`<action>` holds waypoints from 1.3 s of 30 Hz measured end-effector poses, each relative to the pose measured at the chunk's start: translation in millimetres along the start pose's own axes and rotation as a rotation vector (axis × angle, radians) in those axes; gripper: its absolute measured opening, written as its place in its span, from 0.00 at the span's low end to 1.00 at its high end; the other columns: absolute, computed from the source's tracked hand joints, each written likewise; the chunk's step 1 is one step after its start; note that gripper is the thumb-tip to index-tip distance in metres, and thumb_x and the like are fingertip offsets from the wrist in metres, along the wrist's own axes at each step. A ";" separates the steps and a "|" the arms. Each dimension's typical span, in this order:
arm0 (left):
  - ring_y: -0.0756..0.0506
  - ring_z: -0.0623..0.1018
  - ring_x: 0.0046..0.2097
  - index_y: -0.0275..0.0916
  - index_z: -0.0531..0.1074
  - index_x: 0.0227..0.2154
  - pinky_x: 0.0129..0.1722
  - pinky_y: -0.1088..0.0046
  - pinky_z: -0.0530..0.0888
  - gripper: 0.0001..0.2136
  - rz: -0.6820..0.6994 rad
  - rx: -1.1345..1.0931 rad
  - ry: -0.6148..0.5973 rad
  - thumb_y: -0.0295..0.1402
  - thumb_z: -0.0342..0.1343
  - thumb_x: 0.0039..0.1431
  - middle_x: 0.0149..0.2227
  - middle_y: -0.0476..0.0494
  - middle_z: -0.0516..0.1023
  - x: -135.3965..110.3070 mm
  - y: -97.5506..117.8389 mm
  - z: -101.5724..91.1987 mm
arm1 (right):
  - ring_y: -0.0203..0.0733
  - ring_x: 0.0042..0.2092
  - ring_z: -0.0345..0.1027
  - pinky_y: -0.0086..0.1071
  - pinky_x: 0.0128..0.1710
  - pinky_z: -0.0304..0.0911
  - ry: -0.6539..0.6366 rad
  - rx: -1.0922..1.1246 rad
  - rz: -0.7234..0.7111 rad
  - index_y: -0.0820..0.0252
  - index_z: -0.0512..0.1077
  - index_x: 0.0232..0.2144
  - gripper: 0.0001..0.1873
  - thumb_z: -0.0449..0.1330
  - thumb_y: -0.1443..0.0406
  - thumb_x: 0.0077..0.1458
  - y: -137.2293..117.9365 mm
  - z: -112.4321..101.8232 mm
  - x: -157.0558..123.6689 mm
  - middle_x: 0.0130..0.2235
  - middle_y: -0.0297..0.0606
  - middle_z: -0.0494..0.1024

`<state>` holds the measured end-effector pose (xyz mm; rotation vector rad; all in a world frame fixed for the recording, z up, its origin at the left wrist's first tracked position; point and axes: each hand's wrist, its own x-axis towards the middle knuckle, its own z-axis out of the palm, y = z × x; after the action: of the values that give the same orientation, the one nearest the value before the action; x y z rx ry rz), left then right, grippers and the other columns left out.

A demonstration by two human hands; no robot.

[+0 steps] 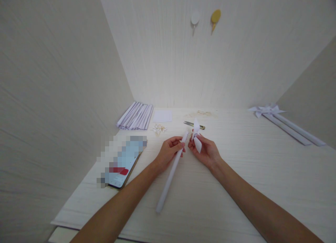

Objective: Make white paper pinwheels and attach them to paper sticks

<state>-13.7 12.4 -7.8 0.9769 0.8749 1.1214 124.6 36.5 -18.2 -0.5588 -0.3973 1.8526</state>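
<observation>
My left hand is closed around the upper part of a rolled white paper tube, which slants down toward the table's near edge. Beside the tube's top end, my right hand pinches a white paper pinwheel at its middle, its blades standing out above and below the fingers. The tube's tip and the pinwheel are close together; I cannot tell whether they touch. Just behind the pinwheel lies a pair of thread snips with dark blades, partly covered by it.
A row of paper tubes lies at the back left, near a white paper square and a small heap of bits. A phone rests at left. Finished-looking pinwheels on sticks lie right. Two hooks are on the wall.
</observation>
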 end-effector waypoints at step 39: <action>0.55 0.67 0.21 0.35 0.69 0.27 0.17 0.81 0.64 0.10 0.031 0.093 0.049 0.32 0.59 0.39 0.20 0.52 0.68 0.1 -1.7 -2.8 | 0.29 0.25 0.65 0.22 0.25 0.63 -0.040 -0.084 -0.054 0.59 0.66 0.24 0.10 0.59 0.76 0.37 3.7 7.7 -2.4 0.24 0.28 0.73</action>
<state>-15.8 12.8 -10.3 1.0457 0.9613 1.1439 118.1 32.9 -13.2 -0.5633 -0.5136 1.8036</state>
